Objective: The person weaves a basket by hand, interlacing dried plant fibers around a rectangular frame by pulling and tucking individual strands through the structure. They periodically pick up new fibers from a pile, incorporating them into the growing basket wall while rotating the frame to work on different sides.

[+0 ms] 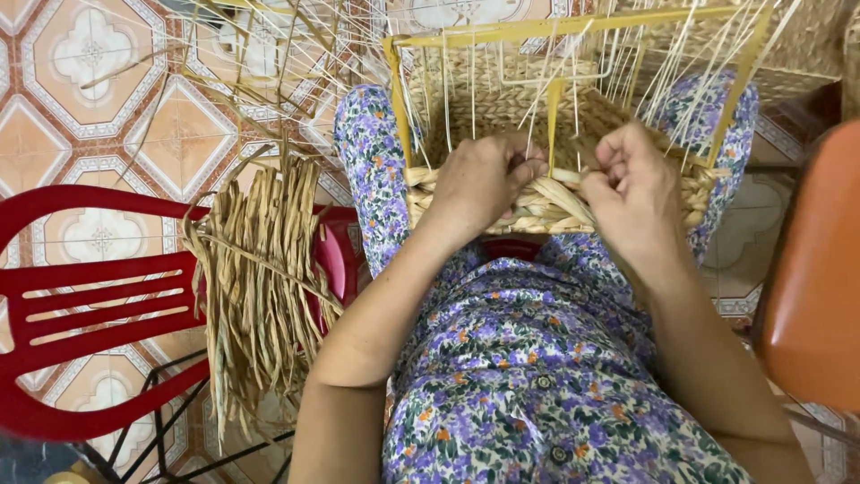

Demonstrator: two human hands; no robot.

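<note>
At the far left a red plastic chair [81, 314] stands on the patterned tile floor [81, 99], and over its seat edge hangs a thick bundle of dried fibre strands [260, 278], loose and unused: a good supply of material waits there.

Moving right, the left hand [479, 184] presses against the near wall of a half-woven basket [546, 202] that rests on the person's knees, over the floral-print trousers [367, 170]. Its grip is curled closed, fingers tucked round a strand at the working edge beside a central yellow frame bar [555, 112].

The basket is built on a yellow metal frame [573, 27] with thin pale wire uprights [448, 99] rising from the woven part. Only a low band of plaited fibre runs along the near side, just at the hands; above it the uprights stand bare up to the top rail. The far wall seems more filled in. My judgement: the near side is at an early stage, with most of its height unwoven.

The right hand [636, 193] is also closed, pinching a flat strand [564, 193] that runs between the two hands along the top of the woven band. At the right edge stands an orange chair [815, 278].
</note>
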